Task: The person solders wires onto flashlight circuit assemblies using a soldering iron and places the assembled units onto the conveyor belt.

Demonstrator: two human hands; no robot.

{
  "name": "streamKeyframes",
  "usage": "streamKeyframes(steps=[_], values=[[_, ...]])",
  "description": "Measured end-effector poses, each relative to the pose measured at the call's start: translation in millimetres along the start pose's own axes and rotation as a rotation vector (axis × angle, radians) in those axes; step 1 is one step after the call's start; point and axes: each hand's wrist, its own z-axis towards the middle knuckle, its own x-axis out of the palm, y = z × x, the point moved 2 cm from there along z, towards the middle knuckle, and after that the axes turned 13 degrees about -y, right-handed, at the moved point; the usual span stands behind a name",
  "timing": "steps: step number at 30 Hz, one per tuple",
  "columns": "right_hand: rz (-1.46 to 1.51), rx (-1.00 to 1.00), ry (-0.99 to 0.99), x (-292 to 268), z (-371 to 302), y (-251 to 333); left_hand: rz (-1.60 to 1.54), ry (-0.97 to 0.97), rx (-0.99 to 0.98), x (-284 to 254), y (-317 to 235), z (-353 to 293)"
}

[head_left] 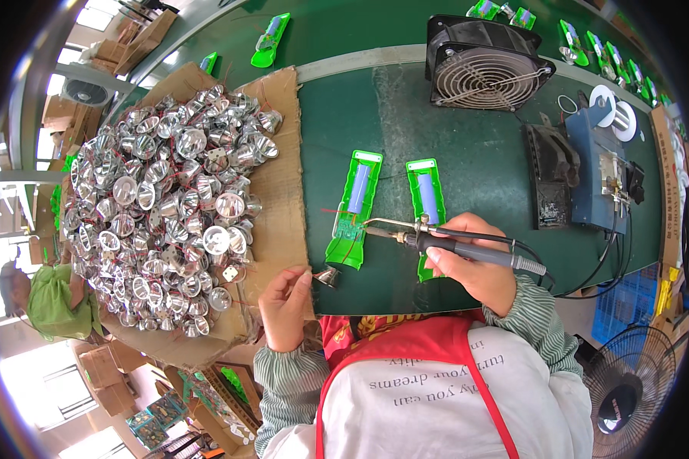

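Note:
My right hand (478, 264) is wrapped round a soldering iron (467, 249) with a thin metal feed tube along its top. The iron's tip points left, at the small green circuit board (350, 229) in a bright green housing (344, 255). That housing also holds a blue cylindrical battery (358, 189), and red wires run from the board. My left hand (285, 300) pinches the edge of a small silver reflector cup (328, 277) just below the housing. A second green housing (423, 172) with a blue battery (427, 200) lies to the right, partly behind my right hand.
A big heap of reflector cups (153, 206) covers the cardboard (272, 206) on the left. At the far right sit a black fan (486, 76), a blue solder feeder (593, 168) with white spools, and a black holder (547, 180). Cables (608, 256) trail toward the iron.

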Motion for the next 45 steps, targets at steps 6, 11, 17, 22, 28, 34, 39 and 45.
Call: streamKeyframes(steps=[6, 11, 17, 22, 28, 34, 39, 45], values=[[-0.020, 0.047, -0.010, 2.1, -2.1, 1.2, 0.097, -0.071, 0.206, 32.9, -13.2, 7.4], [-0.053, 0.038, 0.002, 1.0, 0.0, -1.3, 0.478, -0.020, 0.583, 52.3, -31.4, 9.8], [-0.047, 0.061, 0.026, 5.2, 4.8, -9.6, 0.591, -0.001, 0.722, 57.5, -35.4, 7.7], [-0.056, 0.073, 0.042, 9.9, 7.2, -10.3, 0.546, 0.029, 0.708, 55.9, -33.7, 8.7], [-0.071, 0.094, 0.040, 11.6, 8.9, -11.9, 0.528, 0.048, 0.691, 56.5, -33.5, 9.1], [-0.161, 0.043, 0.078, 12.0, 10.5, -11.9, 0.516, 0.056, 0.685, 55.7, -33.5, 9.5], [-0.097, 0.025, 0.059, 8.3, 7.4, -8.3, 0.519, 0.057, 0.667, 56.7, -34.4, 8.6], [-0.071, 0.052, -0.006, 2.9, 4.4, 0.3, 0.532, 0.045, 0.686, 56.3, -34.0, 8.5]])
